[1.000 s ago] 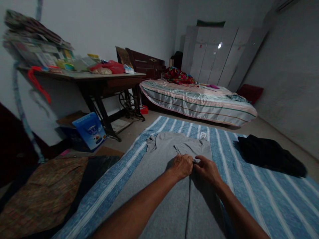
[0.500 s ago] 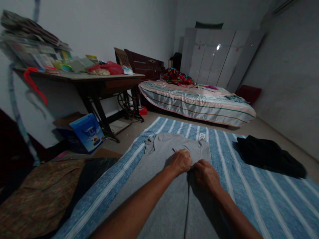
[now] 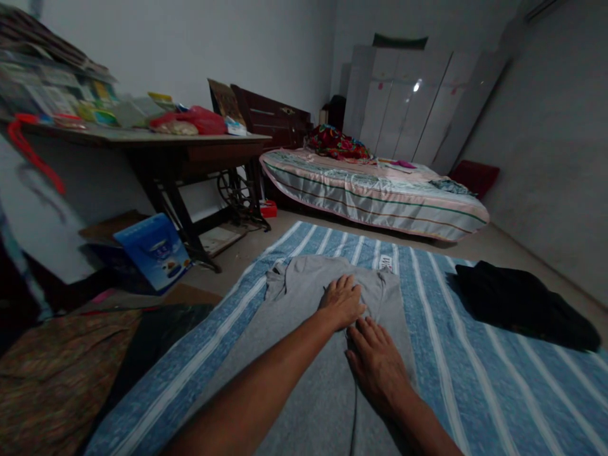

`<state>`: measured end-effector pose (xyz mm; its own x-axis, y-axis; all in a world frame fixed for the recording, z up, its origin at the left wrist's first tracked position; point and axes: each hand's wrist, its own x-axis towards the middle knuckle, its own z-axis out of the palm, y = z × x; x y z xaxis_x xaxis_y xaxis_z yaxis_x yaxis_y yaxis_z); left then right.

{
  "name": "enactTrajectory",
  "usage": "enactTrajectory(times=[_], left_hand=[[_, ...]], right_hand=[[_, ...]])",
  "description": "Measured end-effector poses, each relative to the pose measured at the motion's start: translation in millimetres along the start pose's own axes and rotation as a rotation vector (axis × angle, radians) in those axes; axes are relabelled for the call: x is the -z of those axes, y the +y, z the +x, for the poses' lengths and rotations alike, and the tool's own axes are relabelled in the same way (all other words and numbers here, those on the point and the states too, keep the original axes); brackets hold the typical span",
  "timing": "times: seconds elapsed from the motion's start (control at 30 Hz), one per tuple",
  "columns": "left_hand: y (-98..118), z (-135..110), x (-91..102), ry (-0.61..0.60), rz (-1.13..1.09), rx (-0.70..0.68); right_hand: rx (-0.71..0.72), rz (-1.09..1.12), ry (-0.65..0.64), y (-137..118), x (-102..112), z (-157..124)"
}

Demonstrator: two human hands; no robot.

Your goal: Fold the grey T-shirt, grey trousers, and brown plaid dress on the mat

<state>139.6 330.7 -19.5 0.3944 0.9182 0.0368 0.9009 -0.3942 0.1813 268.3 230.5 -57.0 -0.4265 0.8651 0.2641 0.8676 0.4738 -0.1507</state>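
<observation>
Head view: our left hand (image 3: 342, 303) and right hand (image 3: 379, 361) lie flat, gripping nothing, on the grey garment (image 3: 320, 392). Dragging them sideways could crease it.

One head-worn view, near, forward and down.

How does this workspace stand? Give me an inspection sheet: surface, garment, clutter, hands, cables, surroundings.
Surface: blue-and-white striped cloth, spread out.
Garment: grey garment, lying on the striped cloth.
Clutter: black cloth on the striped cloth, at the right; blue box off to the left.
Hands: left hand and right hand both lie open on the grey garment.
Cables: nothing seen.
Surroundings: bed and wardrobe beyond; table at the left.
</observation>
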Motion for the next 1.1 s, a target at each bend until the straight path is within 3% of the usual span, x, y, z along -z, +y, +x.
enactTrajectory(times=[0.1, 0.33, 0.6, 0.83, 1.0, 1.1], left_hand=[[8.5, 7.4, -0.1, -0.003, -0.007, -0.031], [8.9, 12.8, -7.7, -0.121, -0.076, 0.056], [-0.2, -13.0, -5.2, -0.015, -0.027, -0.043], [-8.3, -90.4, 16.1, -0.018, -0.029, -0.023], [-33.1, -176.4, 45.7, 0.002, -0.056, 0.046], [-53.7, -235.7, 59.9, 0.045, -0.095, 0.165]], right_hand=[[0.014, 0.011, 0.025, 2.4, -1.3, 0.7], [0.049, 0.007, 0.062, 2.8, -2.6, -1.5], [0.097, -0.006, 0.186, 8.1, -12.1, -4.1], [0.14, -0.051, 0.214, 17.4, -16.3, -8.8], [0.162, -0.034, 0.172, 24.7, -17.3, -11.4], [0.166, -0.028, 0.157, 25.4, -16.7, -11.8]])
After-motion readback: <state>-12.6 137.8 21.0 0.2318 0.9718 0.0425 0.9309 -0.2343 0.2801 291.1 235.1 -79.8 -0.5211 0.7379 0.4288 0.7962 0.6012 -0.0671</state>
